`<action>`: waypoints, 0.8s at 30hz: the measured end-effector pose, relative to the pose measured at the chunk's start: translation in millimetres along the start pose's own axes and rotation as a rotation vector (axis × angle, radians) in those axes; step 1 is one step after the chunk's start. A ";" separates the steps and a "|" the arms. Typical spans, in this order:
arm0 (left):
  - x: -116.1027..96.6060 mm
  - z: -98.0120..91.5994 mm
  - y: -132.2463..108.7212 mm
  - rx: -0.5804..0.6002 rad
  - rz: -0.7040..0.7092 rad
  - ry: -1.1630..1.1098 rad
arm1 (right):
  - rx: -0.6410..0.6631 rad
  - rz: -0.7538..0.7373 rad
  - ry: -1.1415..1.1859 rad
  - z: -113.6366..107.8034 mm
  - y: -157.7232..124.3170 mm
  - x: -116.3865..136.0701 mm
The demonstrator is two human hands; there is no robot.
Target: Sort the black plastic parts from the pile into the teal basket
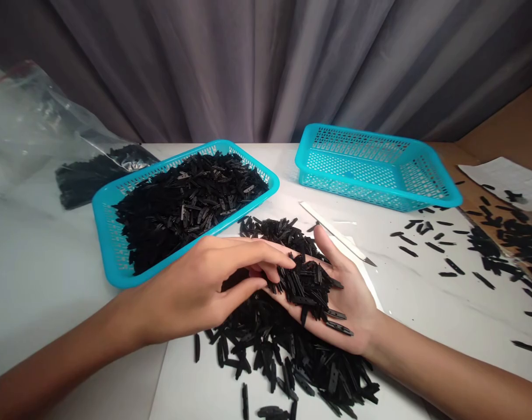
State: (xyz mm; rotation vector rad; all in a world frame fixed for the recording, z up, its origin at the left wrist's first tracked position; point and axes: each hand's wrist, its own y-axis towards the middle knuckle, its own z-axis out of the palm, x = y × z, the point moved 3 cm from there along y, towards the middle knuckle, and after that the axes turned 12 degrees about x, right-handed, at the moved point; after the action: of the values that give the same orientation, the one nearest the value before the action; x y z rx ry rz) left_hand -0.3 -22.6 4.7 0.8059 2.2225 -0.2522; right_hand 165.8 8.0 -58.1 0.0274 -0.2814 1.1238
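On my right hand (349, 291), palm up with the thumb raised, lies a heap of small flat black plastic pieces (310, 283), some with little holes. My left hand (213, 280) reaches over from the left, its fingers bent and gripping at the finger-side edge of that heap. How many pieces its fingertips hold is hidden. Beneath both hands a larger loose pile of the same pieces (270, 344) spreads over a white sheet (182, 379). Behind my left hand, a blue plastic basket (104, 233) is filled with these pieces.
A second blue basket (380, 198), with nothing seen in it, stands at the back right. A pale craft knife (336, 233) with a dark tip lies behind my right hand. Scattered black pieces (454, 266) cover the right side. A clear bag (42, 128) with black pieces rests at left.
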 end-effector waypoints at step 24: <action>-15.9 20.3 0.6 -0.318 -0.265 0.023 | 0.029 0.026 -0.071 8.2 2.4 -1.4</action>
State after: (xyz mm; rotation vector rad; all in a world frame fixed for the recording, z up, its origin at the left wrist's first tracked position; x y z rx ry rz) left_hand 20.3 -37.8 1.7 0.3457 2.3110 -0.0119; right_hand 161.4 6.5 -50.9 0.0898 -0.3291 1.1539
